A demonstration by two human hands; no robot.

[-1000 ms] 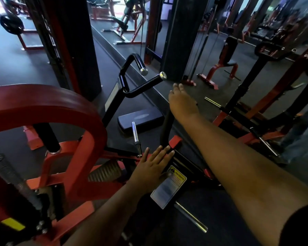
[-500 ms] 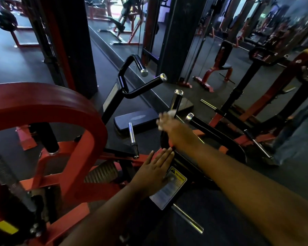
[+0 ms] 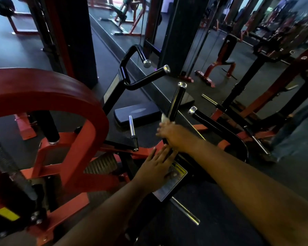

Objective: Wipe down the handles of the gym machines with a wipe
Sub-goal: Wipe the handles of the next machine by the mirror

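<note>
Two hands engaged: right hand [image 3: 174, 134] wraps the wipe [image 3: 164, 119] around the upright handle [image 3: 175, 103], scrubbing low; left hand [image 3: 156, 167], fingers flat, braces below on the frame [image 3: 174, 181].

The handle [image 3: 174, 102] I wipe is glossy black with a polished metal end cap; the wipe [image 3: 164, 119] looks like soft white cloth or paper. The machine frame [image 3: 89, 110] is smooth red-painted metal, the floor [image 3: 283, 176] matt dark rubber, the warning label [image 3: 171, 185] glossy.
</note>
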